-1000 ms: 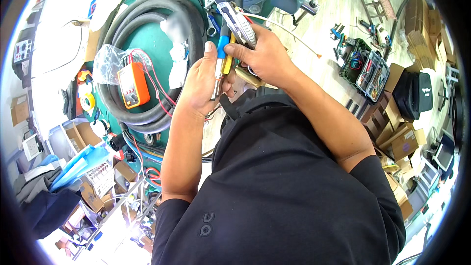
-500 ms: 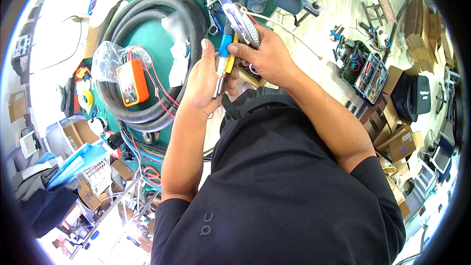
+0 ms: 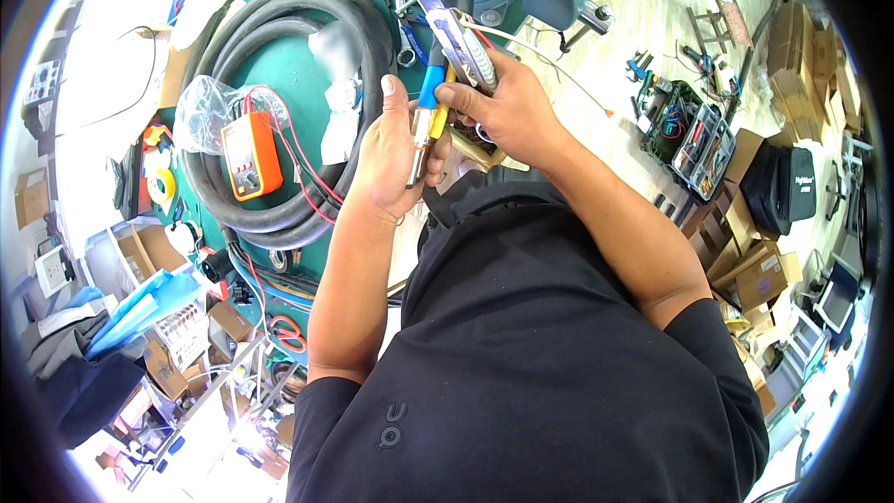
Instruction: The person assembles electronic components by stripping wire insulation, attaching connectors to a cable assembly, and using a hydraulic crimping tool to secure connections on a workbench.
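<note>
Left of the fingers (image 3: 393,101), an orange meter (image 3: 251,156) lies amid coiled cable (image 3: 371,47). The left hand (image 3: 380,160) curls behind a blue conductor (image 3: 430,88) and yellow conductor (image 3: 439,119), seemingly for support, its grip unclear; the right hand (image 3: 510,116) clamps a utility knife (image 3: 463,45), thumb apparently steadying the yellow conductor.

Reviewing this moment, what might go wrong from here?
The right hand holds what looks like a utility knife close to the blue wire, so a slip might nick its covering. The left hand is bare and nearby, so it could get cut. The coiled cable surrounds the orange meter; a tug might shift that meter.
</note>
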Available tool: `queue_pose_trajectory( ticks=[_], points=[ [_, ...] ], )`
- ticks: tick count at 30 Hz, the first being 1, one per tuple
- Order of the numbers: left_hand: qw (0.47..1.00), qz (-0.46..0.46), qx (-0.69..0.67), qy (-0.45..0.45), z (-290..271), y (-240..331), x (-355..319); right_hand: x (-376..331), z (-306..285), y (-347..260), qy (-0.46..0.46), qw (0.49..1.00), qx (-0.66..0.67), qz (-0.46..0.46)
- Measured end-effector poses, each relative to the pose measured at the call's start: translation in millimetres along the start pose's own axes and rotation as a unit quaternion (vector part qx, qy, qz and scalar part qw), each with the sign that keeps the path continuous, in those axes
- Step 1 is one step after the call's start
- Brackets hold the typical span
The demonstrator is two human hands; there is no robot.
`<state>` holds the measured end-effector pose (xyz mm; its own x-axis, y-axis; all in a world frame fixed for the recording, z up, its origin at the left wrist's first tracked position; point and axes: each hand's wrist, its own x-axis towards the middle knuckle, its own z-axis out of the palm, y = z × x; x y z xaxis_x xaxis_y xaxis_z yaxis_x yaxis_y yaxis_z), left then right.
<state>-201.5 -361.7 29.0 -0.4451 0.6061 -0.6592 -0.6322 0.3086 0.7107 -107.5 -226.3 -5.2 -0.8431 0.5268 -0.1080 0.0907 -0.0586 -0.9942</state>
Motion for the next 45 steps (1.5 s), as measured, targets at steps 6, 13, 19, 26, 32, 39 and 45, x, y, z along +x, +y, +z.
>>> queue_pose_trajectory(
  ticks=[6, 13, 19, 26, 32, 39, 45],
  points=[
    [1.0, 0.008, 0.019, -0.005, -1.2, -0.1, 0.5, 0.1, 0.2, 5.3, 0.002, 1.0, 0.005, 0.017],
    [0.999, 0.024, -0.004, 0.032, 4.5, 1.7, -3.7, -0.9, 0.1, 2.1, -0.004, 0.999, 0.028, 0.024],
    [0.995, 0.066, 0.006, 0.068, 11.8, 1.4, -14.2, -0.9, 0.7, 5.2, 0.001, 1.0, 0.029, 0.009],
    [0.995, 0.08, 0.067, 0.004, -8.1, -10.5, -13.7, -1.9, 5.8, 7.9, 0.0, 0.998, 0.047, 0.035],
    [0.992, 0.087, 0.095, 0.001, -2.1, -6.0, -14.1, -2.2, 2.9, 1.5, -0.028, 0.995, 0.062, 0.074],
    [0.983, 0.15, 0.102, 0.037, -1.2, -31.6, -1.0, -1.4, 3.2, 19.0, -0.015, 0.996, 0.081, 0.031],
    [0.985, 0.15, 0.089, 0.004, -5.4, -28.8, -2.5, -1.9, 6.0, 19.5, -0.006, 0.996, 0.09, 0.019]
  ],
)
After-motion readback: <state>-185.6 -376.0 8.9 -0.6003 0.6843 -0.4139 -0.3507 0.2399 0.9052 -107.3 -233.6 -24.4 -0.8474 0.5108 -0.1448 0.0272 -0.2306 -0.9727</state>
